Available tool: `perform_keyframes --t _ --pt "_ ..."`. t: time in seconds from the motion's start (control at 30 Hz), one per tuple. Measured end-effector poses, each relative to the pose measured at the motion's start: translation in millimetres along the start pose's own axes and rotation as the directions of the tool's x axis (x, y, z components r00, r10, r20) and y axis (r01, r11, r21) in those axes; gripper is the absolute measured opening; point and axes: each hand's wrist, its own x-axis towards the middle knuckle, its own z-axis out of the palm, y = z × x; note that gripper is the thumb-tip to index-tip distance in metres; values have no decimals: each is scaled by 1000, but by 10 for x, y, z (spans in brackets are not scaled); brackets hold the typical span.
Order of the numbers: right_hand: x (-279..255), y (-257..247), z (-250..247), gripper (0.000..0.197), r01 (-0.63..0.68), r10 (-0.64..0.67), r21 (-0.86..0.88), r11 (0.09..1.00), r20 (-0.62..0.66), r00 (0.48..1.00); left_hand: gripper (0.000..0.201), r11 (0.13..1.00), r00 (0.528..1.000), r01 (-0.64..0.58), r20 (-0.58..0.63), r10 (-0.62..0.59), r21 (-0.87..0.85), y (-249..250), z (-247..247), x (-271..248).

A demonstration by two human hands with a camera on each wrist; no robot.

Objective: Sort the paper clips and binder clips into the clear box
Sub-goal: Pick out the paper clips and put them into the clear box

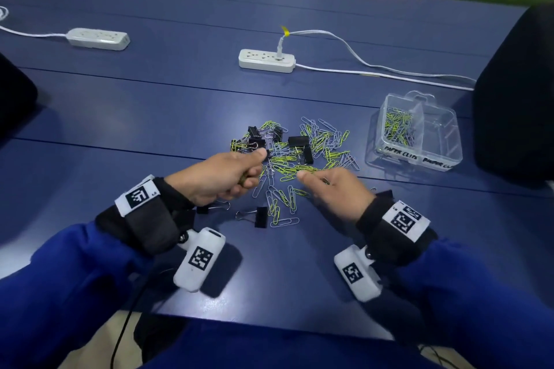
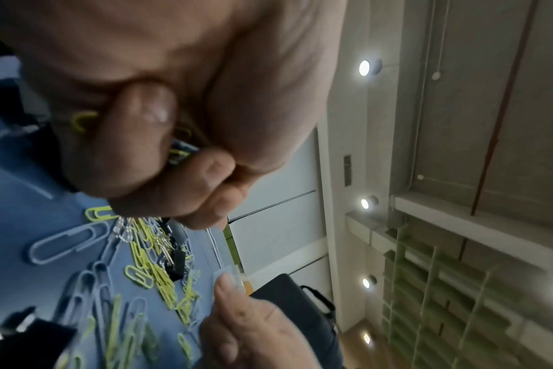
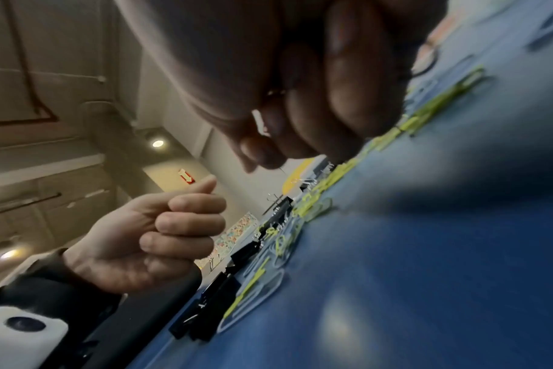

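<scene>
The left hand [image 1: 221, 178] clenches a bunch of paper clips [image 2: 82, 121]; the right hand [image 1: 335, 189] pinches more from the pile [image 1: 295, 156] beside the clear box [image 1: 415, 132]. They look light, springy and tangle-prone; best pinched by their loops.

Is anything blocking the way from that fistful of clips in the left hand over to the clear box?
Nothing visible does. Between the left hand and the clear plastic divided box lie only flat paper clips on the blue table.

Right hand [image 1: 335, 192] grip contents hidden
</scene>
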Motion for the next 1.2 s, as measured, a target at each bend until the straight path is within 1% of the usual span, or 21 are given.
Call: perform_keyframes --t 0.07,0.13,0.2,0.23,0.3,0.37,0.4,0.47,0.53,0.6,0.7,0.77,0.83,0.9,0.97,1.0,1.03,1.07,1.1,1.13,1.2 --pt "-14 -41 -26 53 32 -44 -233 972 -44 998 43 986 998 -65 -7 67 156 -43 18 21" --pt "-24 -114 -72 40 50 -88 -408 912 -74 993 46 901 986 -130 -46 163 414 -69 28 33" --pt "-8 -155 -93 28 51 -115 -532 845 -89 989 46 709 964 -141 -67 257 691 -58 37 40" --pt "2 -168 -91 24 47 -115 -569 821 -85 990 44 602 949 -153 -53 310 784 -39 38 46" --pt "25 -186 -67 21 28 -89 -629 777 -66 994 33 417 917 -227 49 396 880 2 15 58" --pt "24 -221 -44 19 6 -66 -674 739 -64 996 20 270 891 -314 184 416 910 38 -29 85" --pt "21 -238 -34 17 2 -64 -685 729 -66 996 18 213 879 -350 241 412 912 46 -46 102" --pt "23 -262 -20 11 8 -67 -693 721 -59 996 24 152 860 -403 318 399 902 45 -57 128" --pt "23 -271 3 7 25 -77 -700 714 -42 996 27 126 845 -442 366 390 888 47 -36 130" --pt "23 -259 21 9 25 -75 -712 702 -39 996 29 101 842 -459 396 366 883 40 -6 131" --pt "44 -227 19 18 10 -36 -715 699 -21 999 26 86 846 -448 390 365 890 56 14 130" --pt "52 -209 18 18 21 -15 -707 707 14 1000 20 81 846 -440 383 372 894 56 20 137" --pt "41 -195 8 17 31 -6 -681 731 39 999 17 76 855 -424 371 362 902 40 17 151" --pt "13 -186 -29 18 29 -22 -580 814 19 1000 15 89 868 -414 364 339 906 19 21 143" --pt "-26 -211 -78 24 32 -47 -399 916 -27 999 13 124 870 -423 365 331 897 1 17 119" --pt "-45 -219 -104 24 28 -42 -253 967 -49 998 11 155 869 -430 361 339 889 -3 8 99" --pt "-71 -225 -127 22 -3 0 -46 999 -57 998 10 195 867 -437 353 351 878 0 -5 84" --pt "-91 -216 -146 22 -69 76 189 980 -30 997 9 241 864 -446 344 368 862 7 -27 68" --pt "-121 -199 -174 24 -144 140 390 910 39 989 7 293 858 -461 337 387 838 21 -50 48" --pt "-143 -162 -204 25 -197 156 547 814 121 980 6 345 852 -477 330 407 808 35 -75 27" --pt "-172 -88 -241 18 -241 69 736 632 257 964 5 450 840 -508 306 448 734 76 -109 -40"
